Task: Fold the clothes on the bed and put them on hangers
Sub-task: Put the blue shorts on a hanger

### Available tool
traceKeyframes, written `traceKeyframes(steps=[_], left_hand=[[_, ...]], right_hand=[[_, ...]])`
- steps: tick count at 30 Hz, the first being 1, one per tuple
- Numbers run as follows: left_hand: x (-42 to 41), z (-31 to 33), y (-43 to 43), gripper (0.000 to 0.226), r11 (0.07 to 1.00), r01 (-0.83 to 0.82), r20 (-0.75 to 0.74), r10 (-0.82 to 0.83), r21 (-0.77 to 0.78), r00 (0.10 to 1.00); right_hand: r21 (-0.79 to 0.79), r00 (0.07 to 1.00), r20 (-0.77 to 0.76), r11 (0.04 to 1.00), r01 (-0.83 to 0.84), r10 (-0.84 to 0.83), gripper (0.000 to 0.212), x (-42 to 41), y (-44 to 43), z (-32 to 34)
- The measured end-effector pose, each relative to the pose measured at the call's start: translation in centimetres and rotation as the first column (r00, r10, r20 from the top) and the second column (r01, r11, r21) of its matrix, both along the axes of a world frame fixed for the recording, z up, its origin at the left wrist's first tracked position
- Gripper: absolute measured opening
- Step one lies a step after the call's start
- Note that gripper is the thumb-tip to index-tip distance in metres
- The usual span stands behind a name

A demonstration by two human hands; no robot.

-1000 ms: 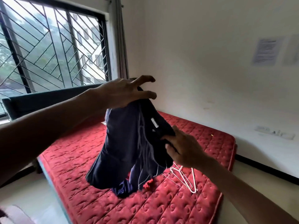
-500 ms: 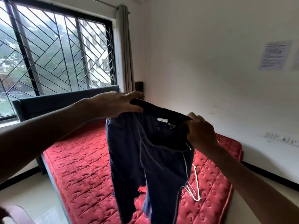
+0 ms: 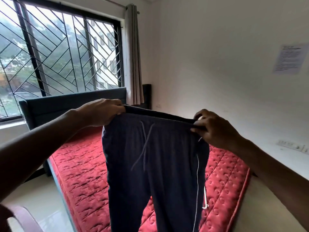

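Observation:
Dark navy track pants (image 3: 155, 164) hang in the air in front of me, waistband stretched flat, drawstring dangling at the front, a thin white stripe down the right leg. My left hand (image 3: 102, 113) grips the left end of the waistband. My right hand (image 3: 212, 128) pinches the right end. Both legs hang down over the red quilted mattress (image 3: 80, 169). A small piece of a white hanger (image 3: 205, 200) shows on the mattress just right of the pants; most of it is hidden behind them.
A dark headboard (image 3: 66, 104) stands under the barred window (image 3: 58, 52). A grey curtain (image 3: 133, 61) hangs at the window's right. White wall with a socket strip (image 3: 292, 146) runs along the bed's right. Pale floor lies at the left.
The bunched pants have been lifted and spread: my hands moved apart along the waistband, and the legs now hang straight down. My view has tilted up.

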State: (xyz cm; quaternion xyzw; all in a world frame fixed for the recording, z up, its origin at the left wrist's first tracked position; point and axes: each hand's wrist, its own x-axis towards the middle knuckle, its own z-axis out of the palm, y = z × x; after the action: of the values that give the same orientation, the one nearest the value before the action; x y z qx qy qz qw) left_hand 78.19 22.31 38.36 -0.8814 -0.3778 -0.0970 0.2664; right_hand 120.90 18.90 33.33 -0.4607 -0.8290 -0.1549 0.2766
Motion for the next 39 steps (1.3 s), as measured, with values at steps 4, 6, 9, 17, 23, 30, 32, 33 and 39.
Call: traceKeyframes(steps=[4, 6, 9, 17, 23, 30, 32, 33, 39], left_hand=[[-0.6, -1.8, -0.3, 0.015, 0.996, 0.083, 0.189, -0.077, -0.027, 0.979], [-0.6, -2.0, -0.5, 0.027, 0.996, 0.079, 0.240, -0.069, -0.032, 0.968], [-1.3, -2.1, -1.0, 0.049, 0.995, 0.047, 0.284, -0.022, -0.083, 0.959], [-1.5, -3.0, -1.8, 0.075, 0.848, 0.125, 0.535, 0.203, -0.514, 0.820], [-1.5, -6.0, 0.3, 0.047, 0.301, 0.520, 0.597, 0.493, -0.800, 0.633], [3.4, -15.1, 2.5, 0.035, 0.210, 0.652, 0.395, 0.907, -0.728, 0.148], [6.7, -19.1, 2.2, 0.021, 0.272, 0.740, 0.309, 0.947, -0.615, -0.091], [8.3, -20.9, 1.8, 0.017, 0.300, 0.756, 0.278, 0.947, -0.582, -0.162], [12.9, -29.3, -2.0, 0.005, 0.402, 0.643, 0.415, 0.899, -0.651, -0.142]], right_hand=[[-0.303, 0.934, -0.358, 0.946, -0.112, -0.005, 0.005, 2.1, 0.7, 1.4], [-0.423, 0.897, -0.440, 0.891, -0.165, -0.043, 0.009, 2.6, 0.8, 1.2], [-0.500, 0.740, -0.672, 0.758, -0.419, -0.034, 0.010, 3.5, 0.6, -0.1], [-0.537, 0.486, -0.835, 0.570, -0.622, -0.257, 0.073, 5.8, 2.4, -2.1], [-0.490, 0.365, -0.871, 0.548, -0.678, -0.328, 0.028, 5.9, 2.3, -3.2], [-0.575, 0.001, -0.679, 0.531, -0.622, -0.735, 0.032, 3.0, 4.2, -11.5], [-0.601, -0.105, -0.626, 0.564, -0.566, -0.773, 0.025, 0.3, 4.2, -15.1], [-0.610, -0.142, -0.635, 0.606, -0.511, -0.759, 0.020, -1.0, 4.0, -17.1], [-0.567, -0.205, -0.727, 0.741, -0.359, -0.656, 0.005, -9.0, -1.3, -24.9]])
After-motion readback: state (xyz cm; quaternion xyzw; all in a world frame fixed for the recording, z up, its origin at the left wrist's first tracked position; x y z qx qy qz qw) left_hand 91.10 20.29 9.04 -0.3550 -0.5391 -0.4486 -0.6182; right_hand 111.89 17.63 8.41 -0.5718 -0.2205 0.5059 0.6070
